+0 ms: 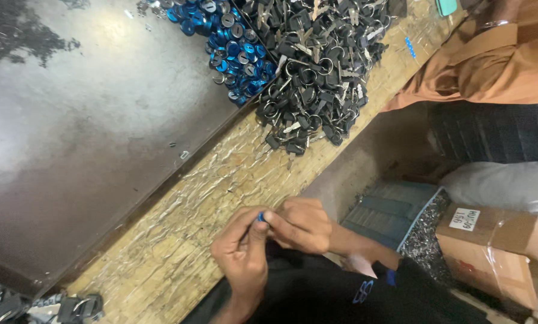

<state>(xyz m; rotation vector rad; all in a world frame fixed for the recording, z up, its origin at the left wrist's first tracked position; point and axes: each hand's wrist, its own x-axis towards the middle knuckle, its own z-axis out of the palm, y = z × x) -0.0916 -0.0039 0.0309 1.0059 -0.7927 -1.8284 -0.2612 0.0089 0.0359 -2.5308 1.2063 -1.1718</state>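
Both hands meet at the near edge of the worn wooden surface (221, 180), the left hand (243, 252) and right hand (299, 223) pinching one small blue round cap (260, 216) between fingertips. It's a tiny piece, barely showing, so a slip could drop it into the lap. The heaps of blue caps (233, 42) and black metal key-ring pieces (317, 66) lie far off, a long reach.

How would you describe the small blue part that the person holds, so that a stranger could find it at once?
Start at the worn wooden bench edge that runs diagonally beside the dark metal sheet. At its lower end, the left hand and right hand meet, fingertips together. The small blue part is pinched between them, far from the heap of blue round caps at the top.
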